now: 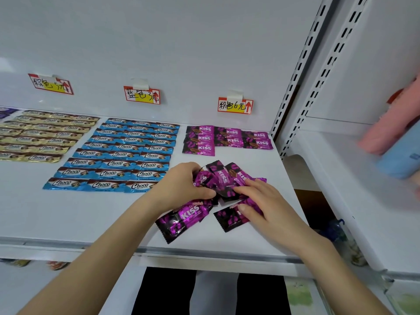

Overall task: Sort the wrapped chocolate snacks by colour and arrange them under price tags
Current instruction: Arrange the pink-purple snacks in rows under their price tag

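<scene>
A loose heap of pink-purple KISS snacks (223,176) lies at the front right of the white shelf (91,214). My left hand (181,185) grips a few of these packets at the heap's left side. My right hand (261,201) rests on the heap with straight fingers, its thumb on a dark packet (227,220). Another KISS packet (181,218) lies below my left hand. Several KISS snacks (225,138) sit in rows under the right price tag (235,106). Blue Choco bars (127,153) fill rows under the middle price tag (142,95). Gold Choco bars (43,135) lie under the left price tag (51,84).
A perforated upright post (293,87) bounds the shelf on the right. Beyond it, pink and blue packs (395,142) lie blurred on the neighbouring shelf. The shelf's front lip (204,253) runs just below my forearms. A strip of purple packets (6,112) shows at the far left.
</scene>
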